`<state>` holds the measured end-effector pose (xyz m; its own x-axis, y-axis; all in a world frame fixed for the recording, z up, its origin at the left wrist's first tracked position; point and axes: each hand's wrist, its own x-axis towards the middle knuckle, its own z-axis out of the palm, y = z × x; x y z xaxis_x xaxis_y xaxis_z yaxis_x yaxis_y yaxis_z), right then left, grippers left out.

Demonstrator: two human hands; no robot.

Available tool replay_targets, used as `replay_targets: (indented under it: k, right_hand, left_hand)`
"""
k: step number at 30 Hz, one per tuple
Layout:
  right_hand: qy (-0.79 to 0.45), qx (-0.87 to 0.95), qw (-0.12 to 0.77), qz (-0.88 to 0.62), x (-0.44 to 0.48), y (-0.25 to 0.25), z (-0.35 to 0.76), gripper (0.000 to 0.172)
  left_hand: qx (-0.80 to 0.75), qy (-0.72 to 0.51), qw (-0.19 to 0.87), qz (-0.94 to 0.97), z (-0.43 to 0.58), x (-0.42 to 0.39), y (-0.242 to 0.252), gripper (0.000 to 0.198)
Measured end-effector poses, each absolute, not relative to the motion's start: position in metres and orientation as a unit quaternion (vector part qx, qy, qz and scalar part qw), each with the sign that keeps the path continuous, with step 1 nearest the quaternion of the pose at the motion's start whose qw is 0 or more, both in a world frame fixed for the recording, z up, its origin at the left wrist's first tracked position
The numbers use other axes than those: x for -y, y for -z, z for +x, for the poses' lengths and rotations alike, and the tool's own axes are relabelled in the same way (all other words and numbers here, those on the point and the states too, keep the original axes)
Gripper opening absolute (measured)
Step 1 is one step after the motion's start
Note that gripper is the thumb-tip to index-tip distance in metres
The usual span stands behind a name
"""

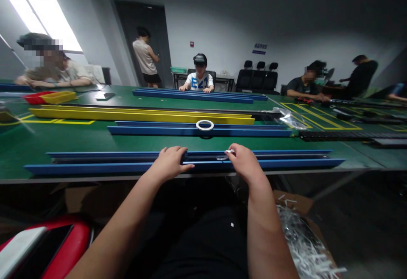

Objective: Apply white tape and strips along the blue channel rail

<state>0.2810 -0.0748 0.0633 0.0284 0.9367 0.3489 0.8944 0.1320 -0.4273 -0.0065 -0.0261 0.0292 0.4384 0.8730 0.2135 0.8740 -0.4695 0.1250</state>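
Note:
A long blue channel [95, 167] lies along the near edge of the table, with two raised sides and a darker groove between. My left hand [170, 163] rests across it, fingers stretched over the far side and thumb apart along the near side. Over the channel's middle, my right hand [243, 160] pinches a small white strip [229, 151] between thumb and fingertips. Just below that strip, a clear curved piece [221, 158] shows at the groove; whether the two are joined I cannot tell. A white tape roll [204, 125] sits on another blue channel [152, 130] farther back.
Yellow channels [143, 115] lie behind, with clear plastic wrap [289, 118] at their right end. Red and yellow trays [60, 97] stand at left. Co-workers sit around the green table [85, 141]. Below right, a carton holds white strip scraps [307, 249]; a red stool [79, 238] is at left.

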Motion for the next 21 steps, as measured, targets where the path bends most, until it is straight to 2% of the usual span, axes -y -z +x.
replay_targets:
  k: [2,5,11,14,17,21]
  right_hand:
    - [-0.024,0.698,0.297,-0.651,0.072,-0.061,0.282,0.026]
    - [-0.016,0.690,0.343,-0.637,0.069,-0.061,0.284,0.033]
    - [-0.108,0.638,0.424,-0.634,0.072,-0.063,0.281,0.029]
    - [-0.108,0.623,0.440,-0.637,0.073,-0.065,0.281,0.029]
    - [-0.087,0.634,0.417,-0.646,0.072,-0.067,0.286,0.028]
    - [-0.081,0.682,0.305,-0.660,0.071,-0.066,0.295,0.025]
  left_hand:
    - [0.490,0.135,-0.002,-0.861,0.021,0.031,-0.028,0.072]
    - [0.465,0.154,0.010,-0.872,0.065,0.035,-0.026,0.072]
    - [0.466,0.148,0.032,-0.872,0.108,0.033,-0.026,0.067]
    - [0.467,0.151,0.047,-0.870,0.103,0.033,-0.027,0.065]
    - [0.474,0.146,0.047,-0.867,0.088,0.034,-0.026,0.066]
    - [0.488,0.142,0.042,-0.860,0.053,0.032,-0.025,0.072]
